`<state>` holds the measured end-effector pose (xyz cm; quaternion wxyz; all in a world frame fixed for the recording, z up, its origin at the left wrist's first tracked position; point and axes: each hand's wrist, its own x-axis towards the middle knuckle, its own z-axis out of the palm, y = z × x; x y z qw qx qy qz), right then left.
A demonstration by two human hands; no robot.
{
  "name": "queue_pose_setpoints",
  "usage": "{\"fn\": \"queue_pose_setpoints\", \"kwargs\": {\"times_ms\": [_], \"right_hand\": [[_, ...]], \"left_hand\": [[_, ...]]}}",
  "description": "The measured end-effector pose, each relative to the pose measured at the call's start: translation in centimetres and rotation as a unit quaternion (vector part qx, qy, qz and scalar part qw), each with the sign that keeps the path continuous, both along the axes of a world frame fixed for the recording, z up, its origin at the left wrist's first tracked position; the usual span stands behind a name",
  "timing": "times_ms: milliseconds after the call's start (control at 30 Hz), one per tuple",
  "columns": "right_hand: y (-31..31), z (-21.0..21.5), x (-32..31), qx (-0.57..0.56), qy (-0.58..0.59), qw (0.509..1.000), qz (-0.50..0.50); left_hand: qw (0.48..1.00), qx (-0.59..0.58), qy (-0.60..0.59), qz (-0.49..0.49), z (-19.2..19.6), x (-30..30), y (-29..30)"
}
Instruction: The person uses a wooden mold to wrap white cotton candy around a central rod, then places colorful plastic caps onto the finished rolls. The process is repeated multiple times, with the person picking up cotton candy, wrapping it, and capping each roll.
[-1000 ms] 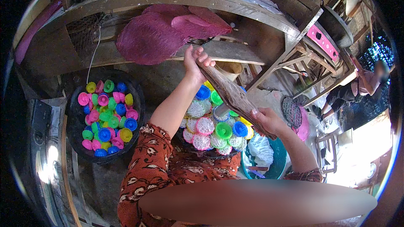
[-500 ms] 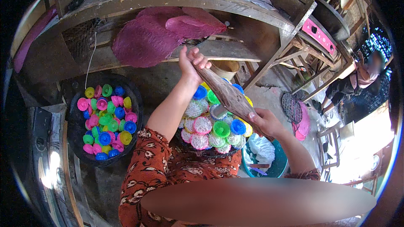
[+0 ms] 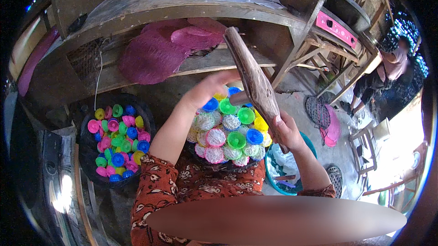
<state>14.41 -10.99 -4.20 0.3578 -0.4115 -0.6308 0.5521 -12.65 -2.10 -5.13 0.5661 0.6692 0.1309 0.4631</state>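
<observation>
Wooden stick [image 3: 253,79] slants from far-left down to near-right; our right hand [image 3: 285,129] clenches its lower end, our left hand [image 3: 205,88] seemingly released just beside it.

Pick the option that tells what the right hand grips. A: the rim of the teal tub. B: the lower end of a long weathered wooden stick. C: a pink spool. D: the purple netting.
B: the right hand wraps the lower end of the wooden stick, which slants up past the left hand.
</observation>
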Motion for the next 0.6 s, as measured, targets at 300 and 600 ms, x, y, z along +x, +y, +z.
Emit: {"fn": "queue_pose_setpoints", "kwargs": {"times_ms": [300, 600], "right_hand": [[2.8, -2.4, 0.1, 0.232, -0.191, 0.953, -0.030], [5.2, -5.2, 1.0, 0.299, -0.455, 0.838, -0.048]], "left_hand": [[0.885, 0.152, 0.202, 0.391, -3.9, 3.3, -3.5], [0.947, -0.085, -0.012, 0.309, -6.9, -4.6, -11.0]]}}
